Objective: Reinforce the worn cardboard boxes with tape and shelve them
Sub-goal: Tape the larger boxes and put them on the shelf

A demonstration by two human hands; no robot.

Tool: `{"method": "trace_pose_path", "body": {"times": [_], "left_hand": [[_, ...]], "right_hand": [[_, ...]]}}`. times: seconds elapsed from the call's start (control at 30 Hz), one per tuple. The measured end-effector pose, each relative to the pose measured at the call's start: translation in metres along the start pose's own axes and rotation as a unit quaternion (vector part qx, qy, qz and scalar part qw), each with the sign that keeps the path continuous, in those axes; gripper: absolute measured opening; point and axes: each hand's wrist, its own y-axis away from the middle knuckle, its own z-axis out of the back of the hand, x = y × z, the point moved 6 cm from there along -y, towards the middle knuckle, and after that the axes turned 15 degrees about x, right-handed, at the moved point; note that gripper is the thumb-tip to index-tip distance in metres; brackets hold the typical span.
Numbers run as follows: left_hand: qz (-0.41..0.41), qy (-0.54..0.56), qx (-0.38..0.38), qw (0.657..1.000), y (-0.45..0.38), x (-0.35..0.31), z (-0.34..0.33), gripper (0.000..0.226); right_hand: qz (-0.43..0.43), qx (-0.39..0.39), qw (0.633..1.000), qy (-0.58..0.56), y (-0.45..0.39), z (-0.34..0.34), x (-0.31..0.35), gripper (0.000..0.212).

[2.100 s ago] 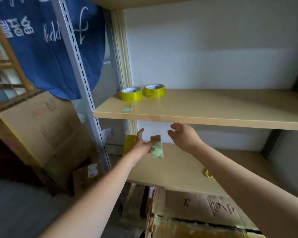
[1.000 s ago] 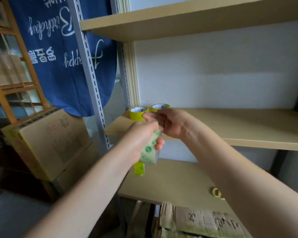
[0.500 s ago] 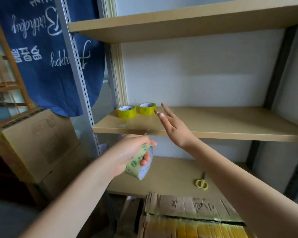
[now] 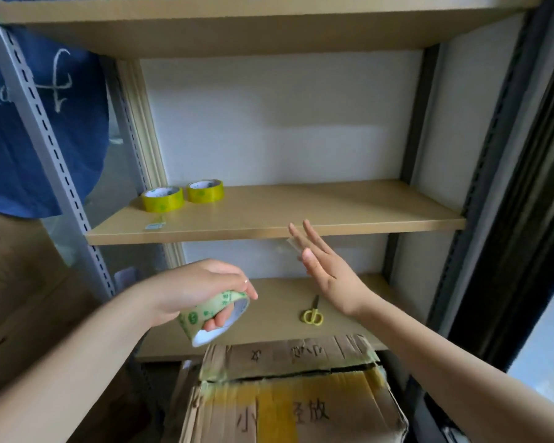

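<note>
My left hand [image 4: 202,289] grips a roll of clear tape with green print [image 4: 216,316], fingers through its core, in front of the lower shelf. My right hand [image 4: 325,266] is raised flat with fingers spread, just below the front edge of the middle shelf [image 4: 333,219]; a small clear scrap of tape seems stuck to its fingertips. A worn cardboard box [image 4: 288,401] with yellowed tape and handwritten characters sits below both hands at the bottom of the view. Yellow-handled scissors [image 4: 313,313] lie on the lower shelf [image 4: 275,318].
Two more yellow-green tape rolls [image 4: 183,196] stand at the back left of the middle shelf. A grey slotted upright [image 4: 45,132] and a blue cloth [image 4: 29,129] are on the left, with another cardboard box [image 4: 10,282] below. A dark post [image 4: 509,203] runs down the right.
My view has shifted right and closer. My right hand has moved right and slightly down along the middle shelf's front edge. My left hand still holds the roll at about the same height.
</note>
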Motion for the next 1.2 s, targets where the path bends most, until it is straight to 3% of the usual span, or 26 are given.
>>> {"method": "trace_pose_path", "body": {"times": [0.07, 0.1, 0.17, 0.27, 0.47, 0.6, 0.87, 0.97, 1.13, 1.2], "left_hand": [[-0.003, -0.014, 0.032, 0.999, -0.010, -0.002, -0.009, 0.027], [0.000, -0.023, 0.053, 0.998, -0.014, -0.003, -0.014, 0.027], [0.015, -0.040, 0.097, 0.994, -0.021, -0.005, -0.024, 0.023], [0.043, -0.074, 0.156, 0.984, -0.032, -0.005, -0.039, 0.025], [0.099, -0.106, 0.219, 0.965, -0.064, -0.009, -0.074, 0.026], [0.156, -0.123, 0.225, 0.954, -0.085, -0.013, -0.083, 0.026], [0.252, -0.174, 0.247, 0.919, -0.100, -0.008, -0.094, 0.030], [0.268, -0.203, 0.256, 0.906, -0.110, -0.004, -0.099, 0.030], [0.305, -0.213, 0.281, 0.885, -0.118, 0.005, -0.102, 0.030], [0.324, -0.214, 0.286, 0.876, -0.120, 0.008, -0.102, 0.032]], "right_hand": [[0.000, -0.045, 0.996, -0.073, 0.019, -0.008, -0.005, 0.052], [-0.016, -0.069, 0.996, -0.054, 0.029, -0.011, -0.006, 0.049], [-0.057, -0.079, 0.990, 0.100, 0.049, -0.007, -0.005, 0.049], [-0.093, -0.044, 0.946, 0.309, 0.078, 0.010, -0.014, 0.051], [-0.137, 0.073, 0.922, 0.354, 0.151, -0.007, -0.056, 0.056], [-0.165, 0.082, 0.893, 0.411, 0.176, -0.014, -0.070, 0.055], [-0.122, 0.089, 0.842, 0.517, 0.193, -0.037, -0.076, 0.045], [-0.118, 0.121, 0.825, 0.540, 0.194, -0.047, -0.080, 0.050], [-0.177, 0.146, 0.839, 0.494, 0.200, -0.070, -0.089, 0.080], [-0.209, 0.168, 0.837, 0.477, 0.200, -0.068, -0.092, 0.083]]}}
